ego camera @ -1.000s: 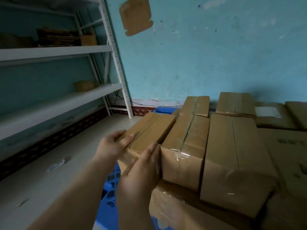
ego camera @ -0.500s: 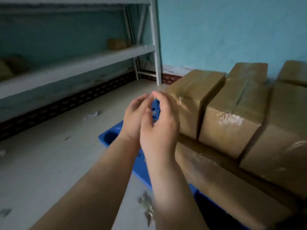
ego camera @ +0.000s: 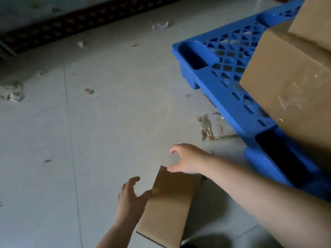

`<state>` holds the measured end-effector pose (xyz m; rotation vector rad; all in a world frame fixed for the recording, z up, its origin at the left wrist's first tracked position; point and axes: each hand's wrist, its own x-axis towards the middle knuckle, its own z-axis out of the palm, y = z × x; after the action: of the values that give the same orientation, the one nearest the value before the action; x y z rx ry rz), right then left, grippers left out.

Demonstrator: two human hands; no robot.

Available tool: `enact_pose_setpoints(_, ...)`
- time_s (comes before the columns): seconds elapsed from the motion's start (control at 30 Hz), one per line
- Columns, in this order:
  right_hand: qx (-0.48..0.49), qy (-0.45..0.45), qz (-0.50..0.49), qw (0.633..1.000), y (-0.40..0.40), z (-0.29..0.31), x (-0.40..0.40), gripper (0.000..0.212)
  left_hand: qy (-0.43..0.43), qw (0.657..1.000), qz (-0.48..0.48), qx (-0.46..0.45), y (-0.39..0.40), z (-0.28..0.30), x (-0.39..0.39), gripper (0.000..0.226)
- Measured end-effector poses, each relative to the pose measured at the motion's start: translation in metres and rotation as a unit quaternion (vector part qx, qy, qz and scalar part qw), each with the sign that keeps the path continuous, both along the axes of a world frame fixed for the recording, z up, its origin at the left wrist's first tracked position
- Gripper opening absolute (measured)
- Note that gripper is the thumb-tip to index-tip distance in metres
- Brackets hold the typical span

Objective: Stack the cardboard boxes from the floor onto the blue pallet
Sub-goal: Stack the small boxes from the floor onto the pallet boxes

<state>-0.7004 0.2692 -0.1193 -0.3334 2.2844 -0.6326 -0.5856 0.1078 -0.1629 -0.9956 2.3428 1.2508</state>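
Observation:
A long cardboard box (ego camera: 170, 206) lies on the grey floor at the bottom centre. My left hand (ego camera: 129, 201) is at its left side, fingers spread, thumb touching the edge. Over the box's far end hovers my right hand (ego camera: 188, 161), fingers curled apart and a fingertip at the top corner. Neither hand has closed around it. The blue pallet (ego camera: 220, 56) stands at the upper right with stacked cardboard boxes (ego camera: 290, 83) on it.
Scraps of paper (ego camera: 161, 25) and crumpled tape (ego camera: 207, 126) litter the tiled floor (ego camera: 89, 131). A dark patterned skirting (ego camera: 71, 24) runs along the wall at the top left.
My view swung down from the pallet stack to the floor. Both hands left the stacked box, dropped low and now reach a box lying on the floor.

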Motion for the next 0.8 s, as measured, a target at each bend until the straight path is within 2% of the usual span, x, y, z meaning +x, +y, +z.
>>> enact_pose_setpoints(0.07, 0.052, -0.034, 0.022, 0.998, -0.004, -0.026, 0.011, 0.073, -0.099, 0.99, 0.1, 0.01, -0.004, -0.012, 0.033, 0.065)
enact_pose_setpoints(0.13, 0.099, -0.076, 0.021, 0.992, -0.004, -0.048, 0.017, 0.082, -0.137, 0.96, 0.223, 0.105, -0.001, -0.017, 0.051, 0.066)
enact_pose_setpoints(0.23, 0.088, -0.169, -0.044, 0.981, -0.003, -0.067, 0.024, 0.092, -0.079, 0.957, 0.201, 0.193, 0.01, -0.018, 0.055, 0.049)
enact_pose_setpoints(0.33, 0.027, -0.168, -0.114, 0.979, -0.003, -0.065, 0.022, 0.095, -0.063, 0.926, 0.25, 0.275, 0.018, -0.011, 0.041, 0.051)
enact_pose_setpoints(0.4, -0.014, -0.117, -0.145, 0.982, -0.003, -0.047, 0.008, 0.086, -0.048, 0.908, 0.3, 0.287, 0.016, -0.005, 0.02, 0.053)
enact_pose_setpoints(0.47, -0.054, -0.045, -0.162, 0.984, -0.001, -0.019, -0.017, 0.07, 0.004, 0.912, 0.3, 0.281, 0.011, 0.012, -0.01, 0.052)
enact_pose_setpoints(0.6, -0.108, 0.103, -0.189, 0.971, 0.016, 0.068, -0.076, 0.071, 0.117, 0.909, 0.247, 0.314, 0.022, 0.073, -0.079, 0.045)
enact_pose_setpoints(0.7, -0.132, 0.225, -0.217, 0.941, 0.048, 0.148, -0.115, 0.075, 0.212, 0.904, 0.175, 0.326, 0.051, 0.133, -0.119, 0.045)
enact_pose_setpoints(0.8, -0.144, 0.363, -0.274, 0.879, 0.098, 0.224, -0.144, 0.066, 0.295, 0.884, 0.097, 0.35, 0.093, 0.196, -0.152, 0.046)
